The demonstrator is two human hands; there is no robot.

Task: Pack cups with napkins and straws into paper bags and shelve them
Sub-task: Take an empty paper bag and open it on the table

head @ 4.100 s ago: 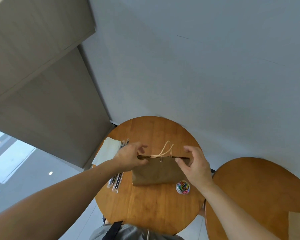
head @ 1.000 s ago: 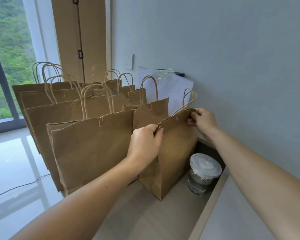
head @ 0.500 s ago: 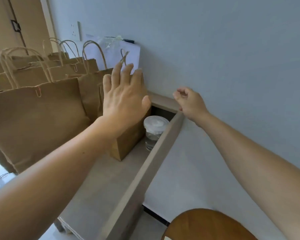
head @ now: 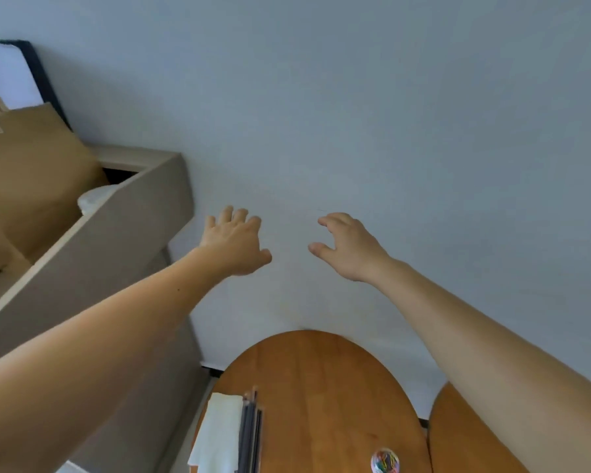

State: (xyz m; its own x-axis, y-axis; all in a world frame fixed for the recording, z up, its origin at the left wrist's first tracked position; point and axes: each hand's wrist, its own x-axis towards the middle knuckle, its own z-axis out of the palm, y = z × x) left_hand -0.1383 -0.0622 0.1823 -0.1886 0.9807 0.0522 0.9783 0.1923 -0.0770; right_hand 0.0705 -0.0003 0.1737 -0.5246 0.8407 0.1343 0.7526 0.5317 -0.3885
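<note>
Loosely spread, left hand [head: 234,244] and right hand [head: 347,249] hover empty over wooden table [head: 321,387], facing grey wall [head: 355,114].

brown paper bag [head: 31,172] upright on shelf [head: 116,230] | napkins [head: 219,435] beside straws [head: 251,435] on table [head: 321,387]

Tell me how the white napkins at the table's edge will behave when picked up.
The napkins look like thin, soft paper, so they will probably flop if lifted by one side. They look light, likely needing little grip. They lie loose beside the straws near the round table's rim, so a push may slide them off.
</note>
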